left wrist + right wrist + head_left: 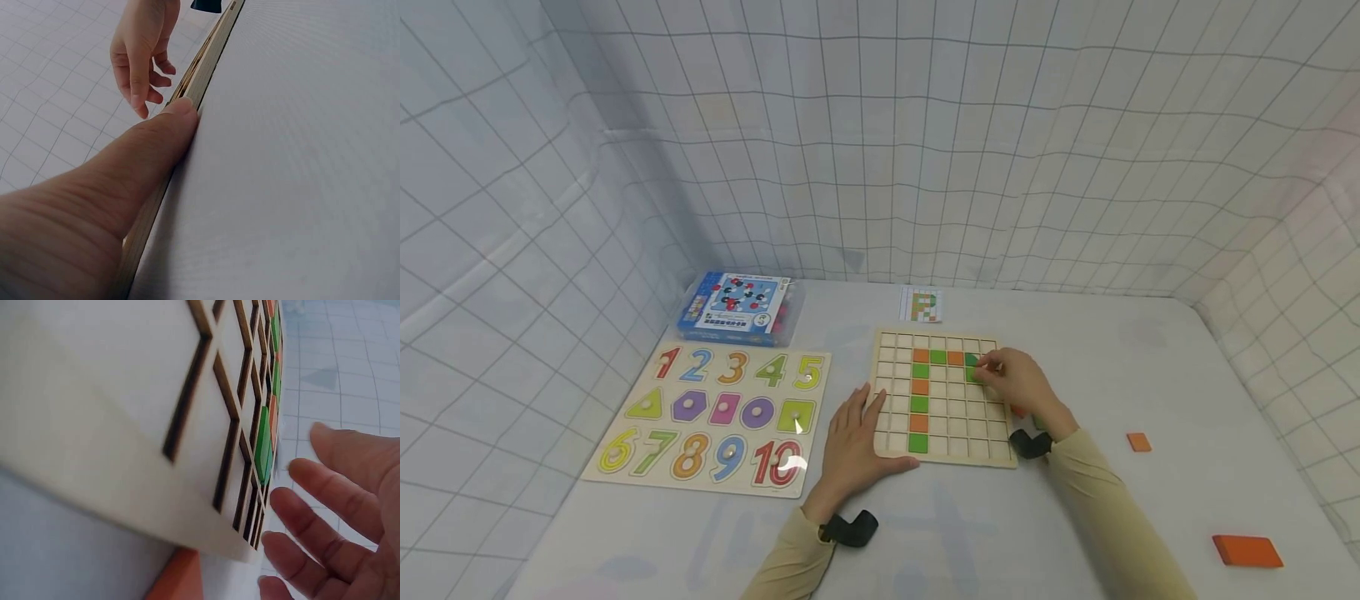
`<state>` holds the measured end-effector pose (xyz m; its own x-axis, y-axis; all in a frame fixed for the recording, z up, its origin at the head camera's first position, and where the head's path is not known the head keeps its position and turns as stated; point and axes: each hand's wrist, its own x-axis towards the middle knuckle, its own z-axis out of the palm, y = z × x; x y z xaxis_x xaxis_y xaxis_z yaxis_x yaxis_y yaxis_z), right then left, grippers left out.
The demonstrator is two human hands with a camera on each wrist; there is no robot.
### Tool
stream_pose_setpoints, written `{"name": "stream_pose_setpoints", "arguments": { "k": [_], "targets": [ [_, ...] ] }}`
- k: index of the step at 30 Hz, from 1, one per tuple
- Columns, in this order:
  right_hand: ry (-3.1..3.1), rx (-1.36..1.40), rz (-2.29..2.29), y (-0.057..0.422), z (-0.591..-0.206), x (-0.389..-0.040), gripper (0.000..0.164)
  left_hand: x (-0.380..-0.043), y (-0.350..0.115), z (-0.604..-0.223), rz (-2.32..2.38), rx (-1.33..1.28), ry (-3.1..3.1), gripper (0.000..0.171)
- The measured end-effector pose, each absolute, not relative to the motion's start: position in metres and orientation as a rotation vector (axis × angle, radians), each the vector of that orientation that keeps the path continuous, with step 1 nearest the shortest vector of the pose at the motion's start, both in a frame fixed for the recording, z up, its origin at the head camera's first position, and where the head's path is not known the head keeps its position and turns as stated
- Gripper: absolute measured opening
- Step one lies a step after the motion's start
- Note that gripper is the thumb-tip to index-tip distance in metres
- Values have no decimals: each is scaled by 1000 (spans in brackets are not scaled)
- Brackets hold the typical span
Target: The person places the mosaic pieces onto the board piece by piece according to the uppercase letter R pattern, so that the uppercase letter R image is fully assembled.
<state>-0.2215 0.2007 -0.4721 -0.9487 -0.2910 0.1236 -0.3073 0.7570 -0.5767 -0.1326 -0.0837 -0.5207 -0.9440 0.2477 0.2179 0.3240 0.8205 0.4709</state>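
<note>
A wooden grid board (958,421) lies on the table, with orange and green tiles set in one column and along an upper row. My left hand (853,446) rests at the board's left side, fingers spread. Its thumb (150,137) touches the front edge in the left wrist view. Over the upper right cells is my right hand (1021,385), beside a green tile (972,359) with a second green tile (971,374) just below. In the right wrist view the right hand's fingers (319,525) are loosely bent, apart from the green tiles (263,447), with nothing between them.
A small pattern card (921,305) lies behind the board. To the left are a number-and-shape puzzle (666,419) and a boxed set (739,307). An orange tile (1138,442) and an orange block (1247,551) lie at the right. Several pieces sit partly hidden under the right wrist.
</note>
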Motion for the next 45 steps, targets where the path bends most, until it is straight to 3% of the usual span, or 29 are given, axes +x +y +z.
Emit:
{"name": "stream_pose_setpoints", "arguments": {
  "k": [8,22,45],
  "targets": [
    [-2755,413,943,220,-465,-210,28,-132,-84,-519,-784,-451,-2849,110],
    [-2640,266,798,254,-470,-191,26,-133,-87,-519,-780,-450,-2853,111],
    [-2828,155,828,265,-471,-180,33,-134,-86,-520,-770,-453,-2855,111]
  ]
}}
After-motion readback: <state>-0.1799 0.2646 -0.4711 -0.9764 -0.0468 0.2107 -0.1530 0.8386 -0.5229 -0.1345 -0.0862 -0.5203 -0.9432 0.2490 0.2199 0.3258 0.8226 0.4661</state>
